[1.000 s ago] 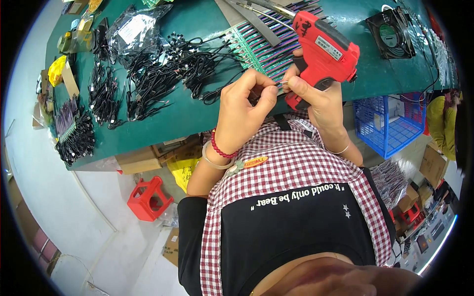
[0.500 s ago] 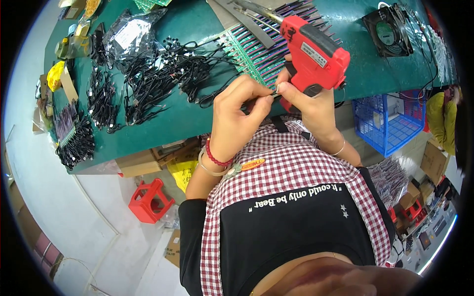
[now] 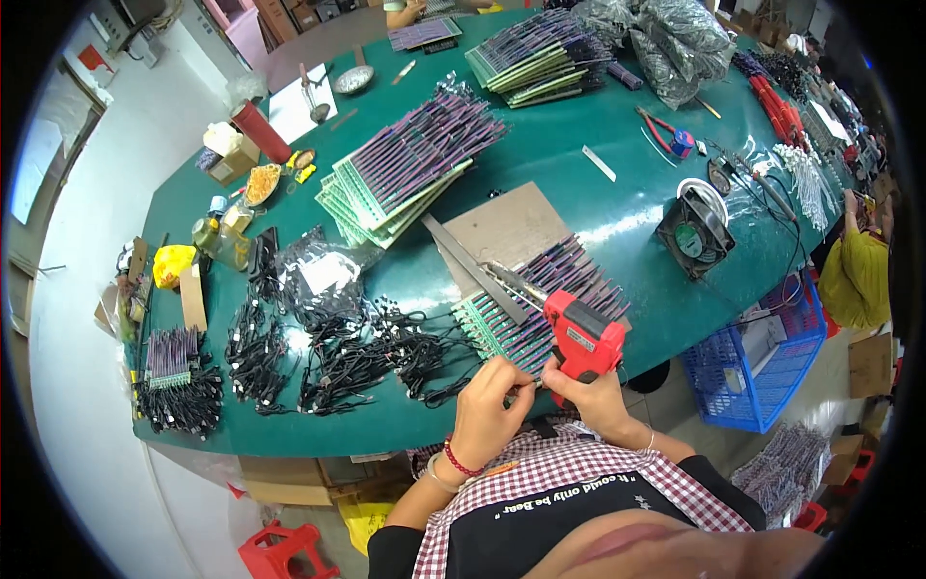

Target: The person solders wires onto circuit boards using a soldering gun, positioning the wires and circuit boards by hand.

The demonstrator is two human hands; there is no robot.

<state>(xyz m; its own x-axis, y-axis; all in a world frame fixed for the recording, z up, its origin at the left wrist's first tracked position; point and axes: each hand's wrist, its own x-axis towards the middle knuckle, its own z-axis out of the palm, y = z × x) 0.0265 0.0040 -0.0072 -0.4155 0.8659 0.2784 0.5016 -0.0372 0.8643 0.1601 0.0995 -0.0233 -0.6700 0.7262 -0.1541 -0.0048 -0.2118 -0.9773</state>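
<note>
Right hand: grip clenched round red soldering gun, above the near edge of the desk. Left hand: thumb and forefinger pinched, apparently on a thin wire, too small to confirm. Wired green circuit boards lie just beyond.

The left forearm slanted up and inward from the lower edge, and beyond its wrist the left hand was bent into a loose curl, back upward, with thumb and forefinger drawn together near their tips. The right forearm lay at a flatter slant from the lower right, and the right hand was closed in a grip, its thumb pointing toward the left fingertips and its other fingers mostly hidden. Both hands were close together before the torso, the forearms spreading apart behind them.
</note>
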